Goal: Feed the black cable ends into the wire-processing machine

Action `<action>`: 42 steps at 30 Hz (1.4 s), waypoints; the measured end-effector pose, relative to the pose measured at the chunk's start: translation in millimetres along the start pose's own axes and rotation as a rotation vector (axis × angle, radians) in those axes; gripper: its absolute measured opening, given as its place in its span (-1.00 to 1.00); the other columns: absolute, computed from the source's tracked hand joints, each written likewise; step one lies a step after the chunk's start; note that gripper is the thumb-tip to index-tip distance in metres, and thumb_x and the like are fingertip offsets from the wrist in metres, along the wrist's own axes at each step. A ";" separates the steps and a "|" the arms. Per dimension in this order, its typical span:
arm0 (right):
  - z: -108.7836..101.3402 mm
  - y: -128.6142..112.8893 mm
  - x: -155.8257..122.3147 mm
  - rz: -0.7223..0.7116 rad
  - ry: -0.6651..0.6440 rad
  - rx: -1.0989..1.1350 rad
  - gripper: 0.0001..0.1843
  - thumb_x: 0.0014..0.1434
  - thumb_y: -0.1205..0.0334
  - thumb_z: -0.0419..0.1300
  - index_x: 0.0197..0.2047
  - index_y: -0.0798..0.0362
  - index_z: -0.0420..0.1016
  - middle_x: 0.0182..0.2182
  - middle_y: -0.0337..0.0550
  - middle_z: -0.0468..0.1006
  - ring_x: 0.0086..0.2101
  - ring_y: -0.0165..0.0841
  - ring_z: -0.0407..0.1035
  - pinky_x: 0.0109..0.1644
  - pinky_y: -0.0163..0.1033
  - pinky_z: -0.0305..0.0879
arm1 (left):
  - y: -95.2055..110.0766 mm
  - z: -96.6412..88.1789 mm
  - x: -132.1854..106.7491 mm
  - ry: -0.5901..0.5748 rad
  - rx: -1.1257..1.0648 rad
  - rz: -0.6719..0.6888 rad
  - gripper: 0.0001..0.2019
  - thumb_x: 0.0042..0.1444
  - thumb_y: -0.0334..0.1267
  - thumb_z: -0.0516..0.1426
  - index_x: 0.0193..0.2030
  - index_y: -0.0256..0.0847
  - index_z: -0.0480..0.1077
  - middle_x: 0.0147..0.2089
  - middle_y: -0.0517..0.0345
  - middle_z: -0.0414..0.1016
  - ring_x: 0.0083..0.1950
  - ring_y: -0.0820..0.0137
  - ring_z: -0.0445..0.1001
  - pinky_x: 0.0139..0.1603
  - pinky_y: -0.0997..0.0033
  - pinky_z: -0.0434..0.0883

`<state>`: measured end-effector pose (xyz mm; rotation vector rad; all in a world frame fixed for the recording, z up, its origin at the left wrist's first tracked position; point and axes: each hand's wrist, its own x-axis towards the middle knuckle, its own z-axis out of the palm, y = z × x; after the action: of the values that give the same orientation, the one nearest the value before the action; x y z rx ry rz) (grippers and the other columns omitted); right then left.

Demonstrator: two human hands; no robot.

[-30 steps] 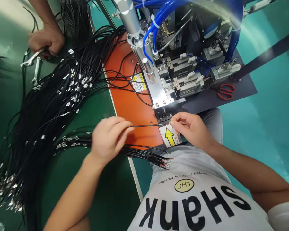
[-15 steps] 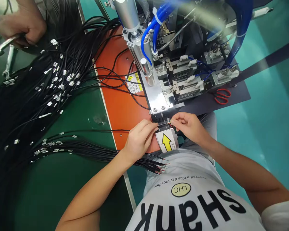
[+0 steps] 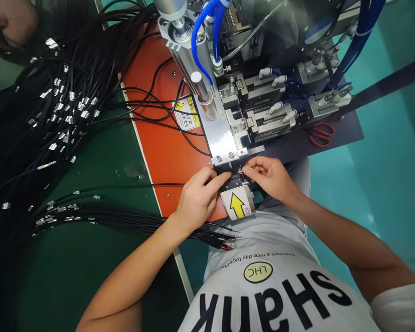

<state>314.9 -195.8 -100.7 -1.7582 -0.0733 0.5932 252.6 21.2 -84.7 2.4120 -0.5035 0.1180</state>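
Observation:
My left hand [image 3: 197, 196] pinches a thin black cable [image 3: 124, 186] that runs left across the orange plate [image 3: 166, 147]. The cable's stripped end sits at the machine's black slot [image 3: 233, 180], just above a label with a yellow arrow [image 3: 237, 205]. My right hand [image 3: 268, 177] pinches the coloured wire tips at that slot from the right. Both hands are closed and almost touch each other. A bundle of black cables with bare ends [image 3: 207, 237] lies under my left wrist at the table's edge.
A large pile of black cables with metal ferrules [image 3: 51, 120] covers the green mat on the left. The pneumatic machine [image 3: 249, 92] with blue hoses fills the top middle. Red scissors [image 3: 320, 133] lie at its right. Another person's hand [image 3: 10, 20] shows at top left.
My left hand slid right along the cable from the mat to the machine's slot. The cable end went into the slot. The view shifted, so the other person's hand moved to the corner.

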 end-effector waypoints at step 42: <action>3.0 6.7 1.6 0.026 0.014 0.066 -0.77 0.16 0.05 0.28 -0.33 0.05 0.47 -0.44 -0.22 0.50 -0.44 -0.40 0.38 -0.32 -0.25 0.34 | 7.3 5.4 2.3 -0.012 0.327 0.045 -0.66 0.35 -0.35 -0.08 0.10 -0.16 0.44 -0.26 0.01 0.38 -0.20 0.31 0.40 -0.27 0.36 0.31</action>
<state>313.2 -194.4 -107.9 -1.7018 -0.0206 0.5954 251.7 11.8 -84.0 2.7211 -0.5824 0.2205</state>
